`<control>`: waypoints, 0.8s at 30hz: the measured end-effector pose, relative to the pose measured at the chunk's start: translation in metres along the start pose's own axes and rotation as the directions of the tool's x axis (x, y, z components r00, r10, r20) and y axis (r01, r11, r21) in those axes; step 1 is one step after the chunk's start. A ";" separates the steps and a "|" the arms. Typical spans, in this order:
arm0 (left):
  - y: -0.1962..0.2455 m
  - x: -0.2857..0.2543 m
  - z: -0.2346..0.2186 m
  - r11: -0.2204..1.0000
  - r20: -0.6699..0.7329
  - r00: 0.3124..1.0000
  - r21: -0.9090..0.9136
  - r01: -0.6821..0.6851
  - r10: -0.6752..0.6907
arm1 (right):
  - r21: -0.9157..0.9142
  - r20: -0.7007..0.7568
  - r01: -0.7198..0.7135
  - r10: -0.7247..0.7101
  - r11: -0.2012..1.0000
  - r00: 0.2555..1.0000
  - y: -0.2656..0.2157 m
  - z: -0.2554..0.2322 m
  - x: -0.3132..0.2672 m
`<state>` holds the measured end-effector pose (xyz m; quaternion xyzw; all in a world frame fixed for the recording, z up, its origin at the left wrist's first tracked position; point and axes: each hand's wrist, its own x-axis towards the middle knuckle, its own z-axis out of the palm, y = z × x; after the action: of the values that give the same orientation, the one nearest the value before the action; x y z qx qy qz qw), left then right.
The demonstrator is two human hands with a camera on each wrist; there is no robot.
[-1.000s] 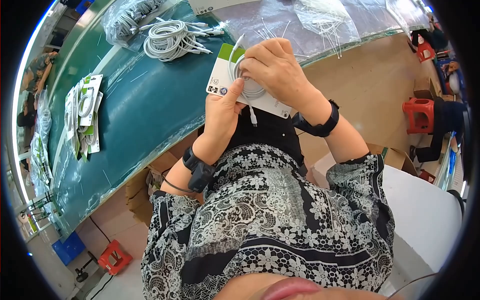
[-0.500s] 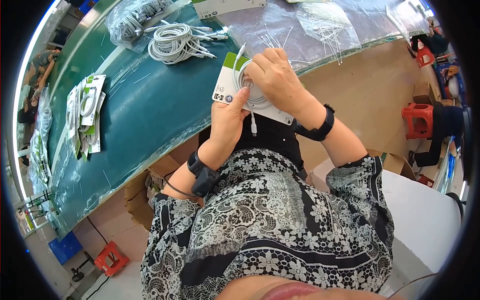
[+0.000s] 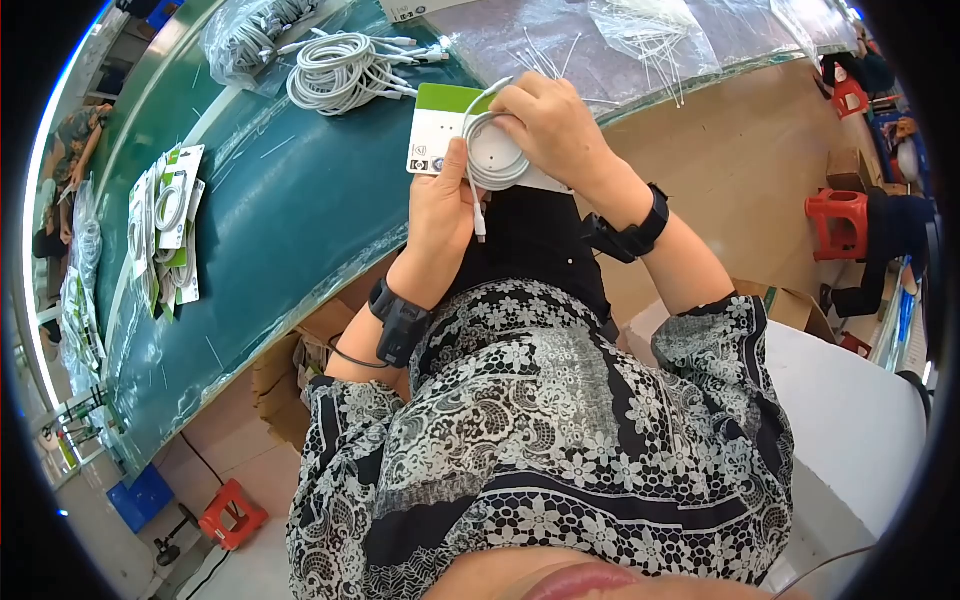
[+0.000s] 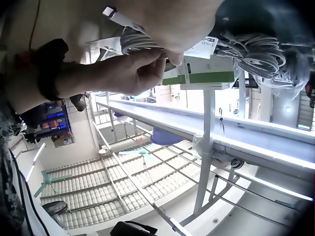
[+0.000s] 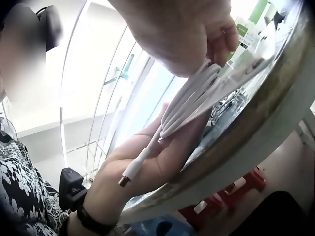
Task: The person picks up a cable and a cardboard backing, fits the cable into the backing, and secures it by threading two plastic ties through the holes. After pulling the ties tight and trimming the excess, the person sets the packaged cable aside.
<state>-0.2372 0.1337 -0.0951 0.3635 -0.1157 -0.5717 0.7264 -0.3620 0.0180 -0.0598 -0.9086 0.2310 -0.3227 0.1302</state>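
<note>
A white and green packaging card (image 3: 432, 128) is held in front of the body, with a coiled white cable (image 3: 497, 181) lying against its face. My left hand (image 3: 441, 215) grips the card and coil from the near left, thumb on the front. At the coil's upper right, the fingers of my right hand (image 3: 558, 128) pinch the cable close to the card's green end. One cable plug (image 3: 480, 222) hangs down past the left thumb; in the right wrist view the same plug (image 5: 132, 173) points away from the coil. The right fingertips are partly hidden in the head view.
On the green table (image 3: 290, 190) lie a bundle of coiled cables (image 3: 335, 75), a bag of dark grey cables (image 3: 250, 40) and a stack of carded cables (image 3: 170, 230). White ties (image 3: 655, 55) lie on a plastic bag at the back. Red stools (image 3: 838, 222) stand on the floor.
My right hand has shifted from over the coil's middle to its upper right edge, uncovering the coil's centre. The card has turned slightly, and the hanging plug has swung left.
</note>
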 end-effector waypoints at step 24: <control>0.006 -0.009 0.001 0.996 0.058 0.997 -0.074 -0.043 0.048 | -0.047 -0.008 0.148 -0.149 0.988 0.989 -0.037 -0.006 -0.028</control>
<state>-0.2367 0.1420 -0.0881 0.3170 -0.1248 -0.5694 0.7481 -0.3727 0.0636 -0.0563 -0.9242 0.1707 -0.3311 0.0836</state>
